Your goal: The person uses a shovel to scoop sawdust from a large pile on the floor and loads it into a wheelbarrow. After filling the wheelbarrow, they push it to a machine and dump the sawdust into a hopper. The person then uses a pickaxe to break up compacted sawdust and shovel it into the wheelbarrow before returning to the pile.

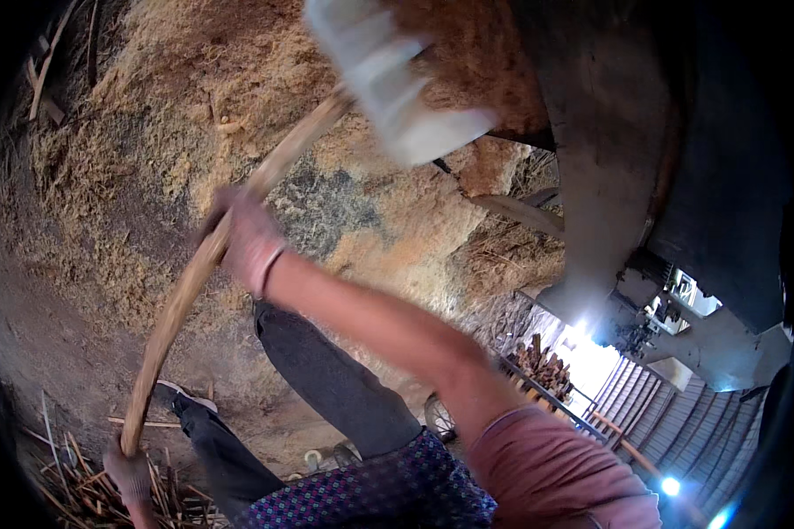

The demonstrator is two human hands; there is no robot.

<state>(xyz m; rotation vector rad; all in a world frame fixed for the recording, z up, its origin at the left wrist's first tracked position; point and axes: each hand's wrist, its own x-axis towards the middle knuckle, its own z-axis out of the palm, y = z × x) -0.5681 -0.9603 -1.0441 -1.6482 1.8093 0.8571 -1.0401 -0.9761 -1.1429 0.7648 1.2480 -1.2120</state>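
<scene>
Closest in, a worker's patterned garment (362, 489) filled 6 o'clock and a pink sleeve (556, 463) filled 5 o'clock. At 8 o'clock the gloved left hand (129, 473) held the butt of a wooden-handled shovel (173, 326), its fingers wrapped around the wood, near loose sticks (72, 483). At 9 o'clock the right hand (245, 238), gloved and blurred, gripped the shaft midway, its fingers seemingly curled closed around it. The shovel ran up to 12 o'clock, where its broad, pale blade (393, 93) blurred in front of tawny, sawdust-like material (168, 97); whether it carried a load could not be told. The work looked to be in midstream: a greyer patch (326, 207) at 10 o'clock was perhaps already scraped, but plenty of material lay from 9 to 12 o'clock, apparently left to shift. Farther off, a large metal panel (609, 159) stood at 2 o'clock, with stacked wood (543, 366) and a ribbed surface (697, 428) at 4 o'clock. No brand, label or writing could be read
</scene>
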